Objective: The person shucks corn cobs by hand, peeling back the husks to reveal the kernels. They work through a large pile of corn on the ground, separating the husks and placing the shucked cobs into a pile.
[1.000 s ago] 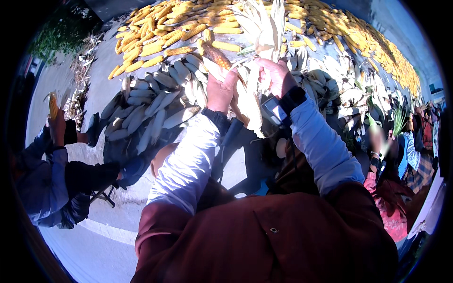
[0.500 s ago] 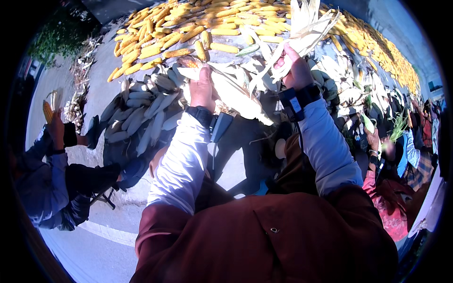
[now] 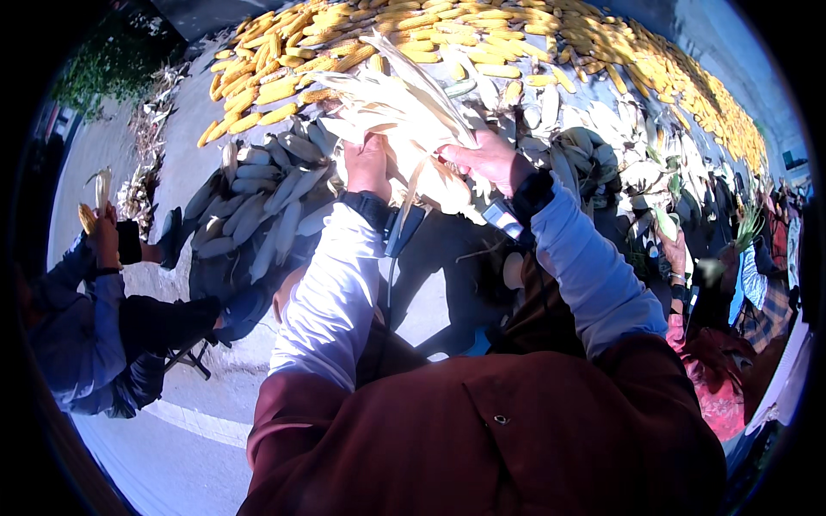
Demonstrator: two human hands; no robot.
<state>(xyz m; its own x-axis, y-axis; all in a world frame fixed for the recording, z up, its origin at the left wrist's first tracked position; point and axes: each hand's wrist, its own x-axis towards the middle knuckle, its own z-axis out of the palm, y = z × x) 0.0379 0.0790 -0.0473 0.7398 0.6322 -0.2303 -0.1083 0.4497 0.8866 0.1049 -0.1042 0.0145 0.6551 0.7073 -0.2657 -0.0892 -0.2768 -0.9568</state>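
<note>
Right in front of me, a loose bundle of pale, dry corn husks (image 3: 413,112) fans upward and away between my hands. My left hand (image 3: 368,163) is closed on its left side, thumb on top. On the right side, my right hand (image 3: 489,162) grips the same husks, its fingers partly covered by the leaves. Whether an ear of corn lies inside the bundle is hidden. Just to the left of my left hand is a pile of ears still in their husks (image 3: 254,193).
Bare yellow corn cobs (image 3: 413,26) spread across the ground at the far side. More husks and husked ears (image 3: 624,159) lie to the right. At the left, a seated person's hand (image 3: 105,236) holds a partly husked cob; another person's hand (image 3: 675,254) works at the right.
My right hand has come down and left, bringing its raised husks against those in my left hand. The left hand has hardly moved.
</note>
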